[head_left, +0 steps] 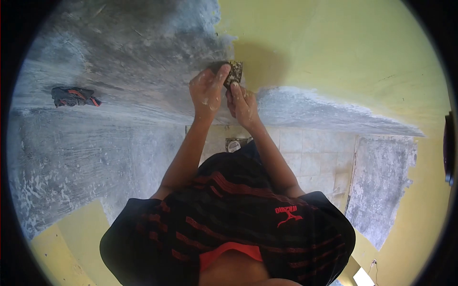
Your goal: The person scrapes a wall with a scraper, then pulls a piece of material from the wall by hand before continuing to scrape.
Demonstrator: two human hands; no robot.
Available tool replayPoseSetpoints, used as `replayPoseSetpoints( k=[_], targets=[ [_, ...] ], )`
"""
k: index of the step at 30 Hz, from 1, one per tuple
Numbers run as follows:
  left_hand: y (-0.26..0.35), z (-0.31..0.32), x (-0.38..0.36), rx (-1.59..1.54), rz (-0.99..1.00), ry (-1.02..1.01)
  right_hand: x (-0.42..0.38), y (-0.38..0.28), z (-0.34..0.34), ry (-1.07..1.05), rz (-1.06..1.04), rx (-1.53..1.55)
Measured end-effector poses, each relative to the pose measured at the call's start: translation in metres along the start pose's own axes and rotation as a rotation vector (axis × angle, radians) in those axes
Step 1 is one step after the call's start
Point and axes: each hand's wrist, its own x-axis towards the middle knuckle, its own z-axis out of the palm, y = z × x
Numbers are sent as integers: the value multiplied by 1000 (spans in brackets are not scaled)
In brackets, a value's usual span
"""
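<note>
In the upper middle of the head view, both my hands hold a small flat dark piece (234,74) speckled with yellowish crumbs, close to the wall. My left hand (206,93) is closed on its left side, with the thumb pressed on the edge. From below, my right hand (244,106) pinches its lower end, the thumb lying on its face. Pale dust or paste smears the fingers of both hands. Around them the wall changes from bare grey plaster (157,62) on the left to yellow-green paint (334,47) on the right.
A crumpled dark cloth-like thing with red strips (75,97) lies at the left. Below my hands are pale floor tiles (310,152) and a round whitish object (234,146). A dark object (448,148) juts in at the right edge. A thin wire (375,267) hangs at the lower right.
</note>
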Motion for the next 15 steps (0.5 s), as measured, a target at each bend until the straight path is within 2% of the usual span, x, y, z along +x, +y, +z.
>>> replayPoseSetpoints(
  k=[2,3,5,8,12,15],
  targets=[
    [16,4,-11,-58,-128,34,-10,10,0,1,127,106],
    [-15,-7,-14,3,-117,2,-14,16,-1,4,124,107],
    [-20,-6,-20,11,-157,3,-17,24,-6,7,189,130],
    [-16,-3,-27,-2,-218,20,-18,37,-10,1,165,96],
    [-35,-7,-26,0,-221,21,-17,40,-11,19,178,81],
    [-23,-5,-26,34,-211,20,-17,44,-9,19,162,73]
  ],
)
